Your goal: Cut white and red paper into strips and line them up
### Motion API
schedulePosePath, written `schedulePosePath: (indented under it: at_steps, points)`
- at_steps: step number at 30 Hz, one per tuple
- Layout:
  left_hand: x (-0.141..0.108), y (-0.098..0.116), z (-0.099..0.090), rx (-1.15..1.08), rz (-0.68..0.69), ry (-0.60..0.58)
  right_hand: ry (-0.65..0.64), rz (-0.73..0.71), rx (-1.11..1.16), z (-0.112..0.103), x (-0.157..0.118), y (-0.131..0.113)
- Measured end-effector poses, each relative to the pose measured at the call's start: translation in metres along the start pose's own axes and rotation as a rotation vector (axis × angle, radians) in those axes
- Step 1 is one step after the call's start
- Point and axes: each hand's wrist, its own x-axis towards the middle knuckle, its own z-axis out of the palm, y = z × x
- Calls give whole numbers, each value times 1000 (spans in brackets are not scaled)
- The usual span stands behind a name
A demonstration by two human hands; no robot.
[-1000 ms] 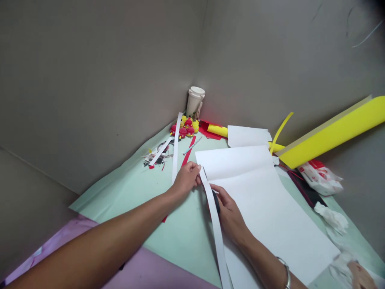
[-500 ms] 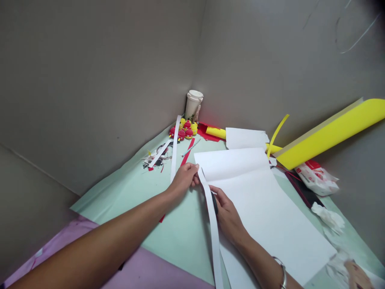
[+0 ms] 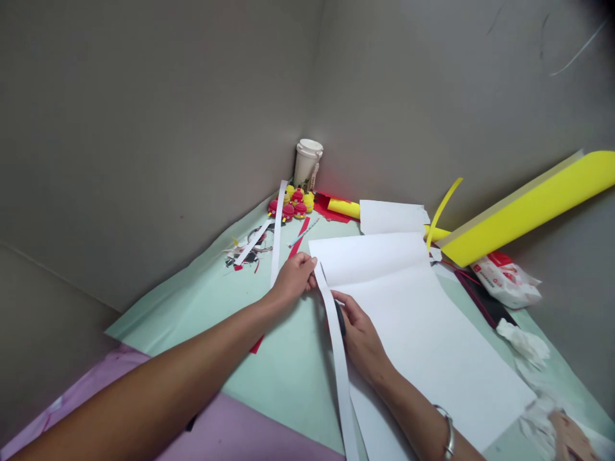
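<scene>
Near the top left corner of a large white paper sheet point(image 3: 423, 333), my left hand point(image 3: 296, 275) pinches the upper end of a long white paper strip point(image 3: 340, 358). The strip curves down toward the front edge, partly separated from the sheet. My right hand point(image 3: 360, 333) is closed around the black handle of scissors point(image 3: 340, 318), just right of the strip. Their blades are mostly hidden behind the strip. A red paper strip point(image 3: 257, 344) lies partly under my left forearm.
Left of the sheet lie another white strip point(image 3: 277, 237) and a pile of scraps point(image 3: 252, 246). Small red and yellow ornaments point(image 3: 294, 205) stand before a white cup point(image 3: 307, 163) in the corner. A yellow sheet point(image 3: 528, 205), tissue pack point(image 3: 507, 282) and crumpled tissue point(image 3: 523, 342) are at right.
The view has shifted slightly, so most things sit a little higher and to the left. Both hands keep their grip, with hardly any visible movement against the paper.
</scene>
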Motion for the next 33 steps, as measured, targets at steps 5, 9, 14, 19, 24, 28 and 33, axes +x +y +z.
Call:
schedulePosePath:
  at_steps: [5,9,14,19,24,28,33]
  points:
    - [1,-2,0,5,3,1,-15,-11,0,0,0,-1]
    - [0,-2,1,-13,3,3,-21,-24,4,0,-1,0]
    - [1,-5,1,-34,-15,3,-25,-26,28,0,0,1]
    - [3,-8,0,-45,-2,-10,-1,-5,31,2,-1,-3]
    - [2,-7,0,-38,11,-15,7,1,37,4,-1,-6]
    - [1,-7,0,-38,19,-14,5,-10,51,3,0,-4]
    - [2,-7,1,-44,3,-16,2,-15,57,4,0,-4]
